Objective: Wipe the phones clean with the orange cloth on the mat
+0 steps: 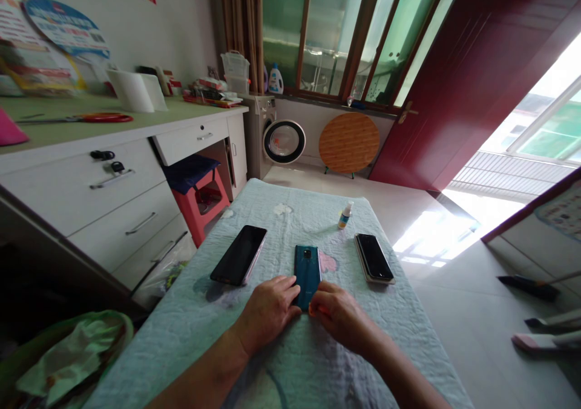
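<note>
Half-open left hand (271,300) braced teal smartphone (308,276); curled right hand (334,309), contents unclear, apparently worked its near corner. Steadiness seemed needed next.

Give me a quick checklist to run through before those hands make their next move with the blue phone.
1. Blue phone lies back up on the cloth: ok.
2. Left hand is at the blue phone's left edge, steadying it by the look of it: ok.
3. Right hand, curled at the lower right corner, is free of other things: cannot tell, its fingers hide what is inside.
4. Blue phone's screen is undamaged: cannot tell, it faces down.
5. Small bottle stands upright, apart from both hands: ok.
6. Black device on the left and black phone on the right lie apart from the hands: ok.
</note>
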A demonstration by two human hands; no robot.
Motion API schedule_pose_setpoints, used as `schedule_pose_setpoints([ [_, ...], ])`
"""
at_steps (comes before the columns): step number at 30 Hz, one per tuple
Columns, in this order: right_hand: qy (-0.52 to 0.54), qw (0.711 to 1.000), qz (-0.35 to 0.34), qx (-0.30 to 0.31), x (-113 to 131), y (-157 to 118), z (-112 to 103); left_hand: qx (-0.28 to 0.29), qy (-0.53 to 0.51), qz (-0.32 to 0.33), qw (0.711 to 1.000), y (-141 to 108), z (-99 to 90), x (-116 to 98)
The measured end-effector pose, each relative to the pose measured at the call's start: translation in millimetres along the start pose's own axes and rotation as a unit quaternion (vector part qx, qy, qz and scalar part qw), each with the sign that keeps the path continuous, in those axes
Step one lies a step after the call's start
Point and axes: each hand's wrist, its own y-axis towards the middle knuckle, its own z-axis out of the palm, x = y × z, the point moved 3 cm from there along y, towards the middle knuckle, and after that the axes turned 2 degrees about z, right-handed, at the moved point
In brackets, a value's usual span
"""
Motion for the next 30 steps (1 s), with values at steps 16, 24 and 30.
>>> schedule_pose_setpoints([
  [16,-0.034,0.999,-0.016,0.009,16.9,11.3,13.0,0.005,-0.02,0.01,1.0,-0.1,-4.5,3.3],
  [24,-0.013,1.0,0.017,-0.011,-4.9,-6.9,-8.6,0.032,-0.012,-0.004,0.999,0.0,-6.4,1.3],
  [30,-0.005,0.999,0.016,-0.032,-17.3,-3.6,-12.6,0.028,-0.012,0.0,1.0,-0.3,-4.0,3.9],
])
